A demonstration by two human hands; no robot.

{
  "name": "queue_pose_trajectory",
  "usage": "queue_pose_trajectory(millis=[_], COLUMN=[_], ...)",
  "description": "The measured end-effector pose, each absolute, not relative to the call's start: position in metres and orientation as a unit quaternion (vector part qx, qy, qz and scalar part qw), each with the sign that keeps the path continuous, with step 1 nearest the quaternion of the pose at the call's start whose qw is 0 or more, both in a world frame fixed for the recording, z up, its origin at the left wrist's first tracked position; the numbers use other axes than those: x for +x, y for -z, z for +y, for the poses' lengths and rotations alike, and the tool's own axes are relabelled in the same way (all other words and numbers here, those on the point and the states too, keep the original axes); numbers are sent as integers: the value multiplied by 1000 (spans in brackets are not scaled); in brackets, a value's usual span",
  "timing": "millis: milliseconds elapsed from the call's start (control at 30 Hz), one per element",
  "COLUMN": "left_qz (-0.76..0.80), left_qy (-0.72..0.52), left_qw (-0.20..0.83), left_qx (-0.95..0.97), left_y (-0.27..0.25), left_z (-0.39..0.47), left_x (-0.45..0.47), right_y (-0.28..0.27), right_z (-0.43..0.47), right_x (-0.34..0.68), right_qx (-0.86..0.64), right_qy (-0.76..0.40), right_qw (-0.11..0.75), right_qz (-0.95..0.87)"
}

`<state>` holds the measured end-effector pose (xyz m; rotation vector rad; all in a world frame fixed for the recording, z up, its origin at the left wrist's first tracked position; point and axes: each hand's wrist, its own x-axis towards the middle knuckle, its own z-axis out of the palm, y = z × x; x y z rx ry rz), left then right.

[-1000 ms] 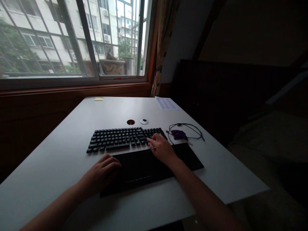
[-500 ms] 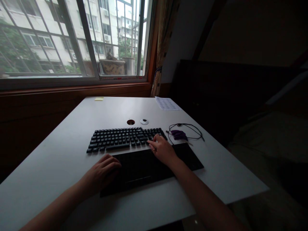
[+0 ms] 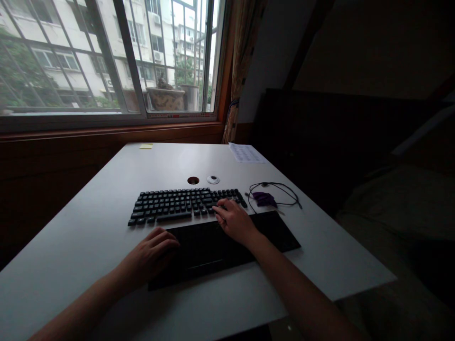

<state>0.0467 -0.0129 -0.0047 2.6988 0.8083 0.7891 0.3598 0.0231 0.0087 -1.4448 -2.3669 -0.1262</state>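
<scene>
Black keycaps (image 3: 167, 203) lie loose on the white desk (image 3: 88, 213), set out in rows like a full keyboard. In front of them lies a dark, flat keyboard base (image 3: 209, 244), slightly turned, with a thin bright line near its front edge. My left hand (image 3: 154, 248) is curled around the left end of this base, its thumb hidden. My right hand (image 3: 234, 220) reaches over the base to the right part of the keycap rows. Its thumb and fingers are drawn together at the keycaps; whether one is between the fingertips is too small and dark to tell.
Right of the keycaps lie a coiled black cable (image 3: 284, 189) and a purple cloth-like item (image 3: 263, 199). Behind are a cable hole (image 3: 193, 180), a round white cover (image 3: 213, 179), a printed sheet (image 3: 247, 153) and a yellow note (image 3: 146, 146). A barred window stands beyond.
My right hand has shifted slightly left along the keycaps, and its fingers have changed their bend. My left hand and the keyboard base stay where they were.
</scene>
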Motion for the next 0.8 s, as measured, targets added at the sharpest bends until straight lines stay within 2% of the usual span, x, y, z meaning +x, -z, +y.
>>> queue_pose_trajectory(millis=[800], left_qz=[274], left_qy=[-253], left_qw=[113], left_qx=[921], left_y=[9], left_z=[-11], left_x=[45], right_y=[-5], right_z=[27], right_x=[359], right_qx=[-458], right_qy=[24], right_qw=[181], right_qz=[-870])
